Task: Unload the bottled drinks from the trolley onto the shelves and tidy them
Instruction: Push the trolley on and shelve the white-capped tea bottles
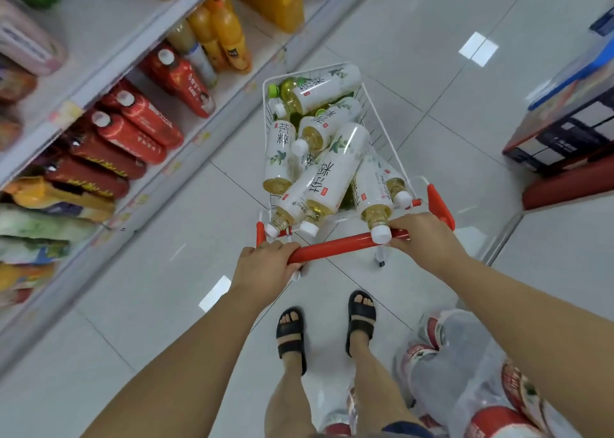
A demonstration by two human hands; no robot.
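My left hand and right hand are both curled round the red handle of the trolley, where the bottles lie heaped. They look full, heavy and slick, so I'd grip one around its middle. The lower bottles are buried, and the shelves are blurred.
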